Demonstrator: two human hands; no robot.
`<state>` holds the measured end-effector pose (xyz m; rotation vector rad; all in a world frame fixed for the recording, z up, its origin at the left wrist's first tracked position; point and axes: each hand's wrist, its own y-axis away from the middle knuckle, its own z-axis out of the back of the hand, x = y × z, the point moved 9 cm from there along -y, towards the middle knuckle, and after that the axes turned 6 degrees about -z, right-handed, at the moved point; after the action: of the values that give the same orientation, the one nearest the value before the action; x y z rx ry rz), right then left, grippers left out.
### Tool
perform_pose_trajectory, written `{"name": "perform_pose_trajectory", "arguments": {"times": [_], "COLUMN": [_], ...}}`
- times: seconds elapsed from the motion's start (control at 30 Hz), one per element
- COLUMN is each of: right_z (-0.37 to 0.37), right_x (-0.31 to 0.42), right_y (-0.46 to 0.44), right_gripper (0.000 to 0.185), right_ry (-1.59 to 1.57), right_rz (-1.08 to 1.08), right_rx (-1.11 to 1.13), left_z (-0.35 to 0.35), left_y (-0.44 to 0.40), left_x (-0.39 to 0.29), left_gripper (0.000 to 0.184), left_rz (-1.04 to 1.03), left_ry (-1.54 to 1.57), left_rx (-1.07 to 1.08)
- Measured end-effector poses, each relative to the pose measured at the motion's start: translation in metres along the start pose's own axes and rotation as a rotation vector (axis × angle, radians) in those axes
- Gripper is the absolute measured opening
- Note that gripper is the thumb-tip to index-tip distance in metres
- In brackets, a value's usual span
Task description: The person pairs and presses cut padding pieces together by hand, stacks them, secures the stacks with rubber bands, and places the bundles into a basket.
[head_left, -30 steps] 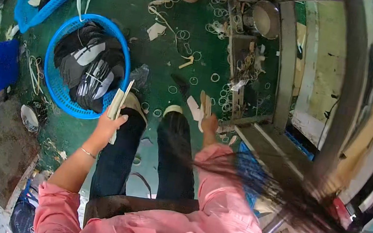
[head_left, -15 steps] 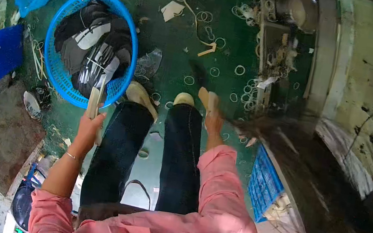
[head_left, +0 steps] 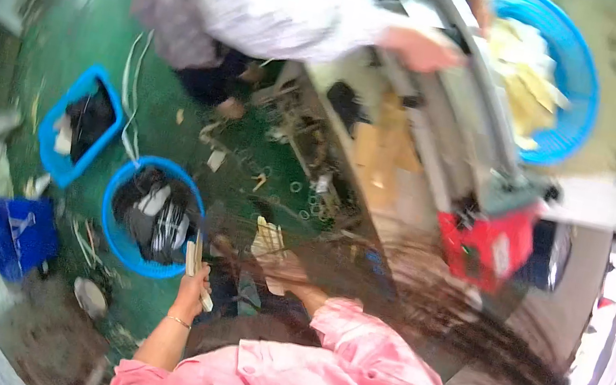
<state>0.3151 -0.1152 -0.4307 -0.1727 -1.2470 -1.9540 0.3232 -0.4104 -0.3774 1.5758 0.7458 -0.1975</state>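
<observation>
My left hand [head_left: 192, 289] is closed around a thin bundle of pale flat strips [head_left: 192, 258], just right of the round blue basket's rim [head_left: 108, 217]. Dark flat pieces [head_left: 139, 227] and a few whitish ones, some banded, fill that basket. Further right, my right hand [head_left: 293, 274] grips a small stack of pale, cream-coloured flat pieces [head_left: 267, 238]. Blur hides their exact kind, and strands of dark hair cross in front of my right forearm.
At the top, a person in a light patterned sleeve [head_left: 282, 11] reaches a hand [head_left: 424, 50] over a bench with metal rails [head_left: 461, 120]. Another blue basket [head_left: 591, 94] holds cream pieces; a red crate [head_left: 484, 244] stands nearby. Left are a blue tray [head_left: 57, 117] and dark-blue box [head_left: 20, 234].
My view has swung up and to the right, bringing the other person, the bench and the second basket into sight. Both hands still hold pale pieces; those in the right now show as a stack.
</observation>
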Motion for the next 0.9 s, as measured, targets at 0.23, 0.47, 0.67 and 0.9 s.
{"name": "perform_pose_trajectory", "arguments": {"times": [0.23, 0.47, 0.67, 0.9], "right_z": [0.239, 0.329, 0.384, 0.373], "right_x": [0.140, 0.087, 0.089, 0.084], "right_y": [0.207, 0.178, 0.122, 0.105], "right_gripper": [0.039, 0.041, 0.032, 0.046], "right_ry": [-0.340, -0.322, 0.003, -0.010], "right_rz": [0.157, 0.088, 0.052, -0.115], "right_rx": [-0.505, -0.889, -0.888, -0.543], "left_z": [-0.048, -0.164, -0.340, -0.422], "left_y": [0.095, 0.073, 0.067, 0.049], "left_x": [-0.098, -0.146, -0.169, -0.198], "left_gripper": [0.023, 0.035, 0.035, 0.038], "left_rz": [-0.034, -0.085, -0.065, -0.064], "left_ry": [-0.009, -0.164, -0.193, -0.240], "left_rx": [0.287, 0.477, 0.623, 0.598]}}
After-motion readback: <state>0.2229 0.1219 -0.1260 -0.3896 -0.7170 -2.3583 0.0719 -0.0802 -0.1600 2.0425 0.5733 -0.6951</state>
